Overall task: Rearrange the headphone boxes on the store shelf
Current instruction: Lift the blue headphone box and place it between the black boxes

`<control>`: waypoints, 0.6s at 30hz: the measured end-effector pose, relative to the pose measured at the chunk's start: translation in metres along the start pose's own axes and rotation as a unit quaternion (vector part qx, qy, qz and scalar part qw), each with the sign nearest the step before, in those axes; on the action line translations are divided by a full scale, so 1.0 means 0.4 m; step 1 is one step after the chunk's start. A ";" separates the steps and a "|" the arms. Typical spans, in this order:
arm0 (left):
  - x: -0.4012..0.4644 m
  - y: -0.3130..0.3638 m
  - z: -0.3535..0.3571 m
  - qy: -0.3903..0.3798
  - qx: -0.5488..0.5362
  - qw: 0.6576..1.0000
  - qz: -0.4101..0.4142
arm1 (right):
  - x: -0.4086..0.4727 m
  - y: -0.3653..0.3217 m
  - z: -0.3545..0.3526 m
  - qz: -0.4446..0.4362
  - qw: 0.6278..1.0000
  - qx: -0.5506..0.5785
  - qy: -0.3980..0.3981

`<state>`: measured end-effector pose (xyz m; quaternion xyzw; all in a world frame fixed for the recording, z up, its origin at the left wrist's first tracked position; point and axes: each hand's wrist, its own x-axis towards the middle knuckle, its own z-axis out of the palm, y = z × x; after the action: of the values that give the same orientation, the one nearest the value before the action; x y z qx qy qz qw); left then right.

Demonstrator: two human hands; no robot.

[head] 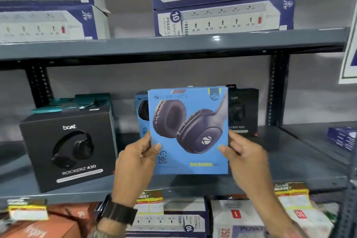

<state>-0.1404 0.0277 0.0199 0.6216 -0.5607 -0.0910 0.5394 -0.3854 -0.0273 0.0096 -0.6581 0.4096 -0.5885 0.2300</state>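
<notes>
I hold a blue Zebronics headphone box (pixel 188 129) upright over the middle shelf (pixel 193 187). My left hand (pixel 138 157) grips its lower left edge and my right hand (pixel 244 155) grips its lower right edge. Behind it stands a second blue headphone box (pixel 141 112), mostly hidden. A black boat headphone box (pixel 243 112) stands at the back right. A larger black boat Rockerz 430 box (pixel 69 149) stands at the front left. Behind that one lie teal boxes (pixel 83 101).
The upper shelf (pixel 173 46) carries white and blue power strip boxes (pixel 222 2). Black slotted uprights (pixel 276 91) stand at the back. Small blue packs (pixel 342 138) lie on the neighbouring shelf at right. Below are more boxes and yellow price tags (pixel 291 199).
</notes>
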 end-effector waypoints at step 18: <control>0.313 -0.240 0.096 0.043 -0.163 0.973 -0.159 | 0.231 0.165 0.407 0.128 0.991 -0.026 -0.023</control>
<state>-0.0660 -0.1140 -0.0083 0.6094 -0.4091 -0.2392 0.6356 -0.2492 -0.1683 -0.0210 -0.6195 0.5004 -0.5278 0.2955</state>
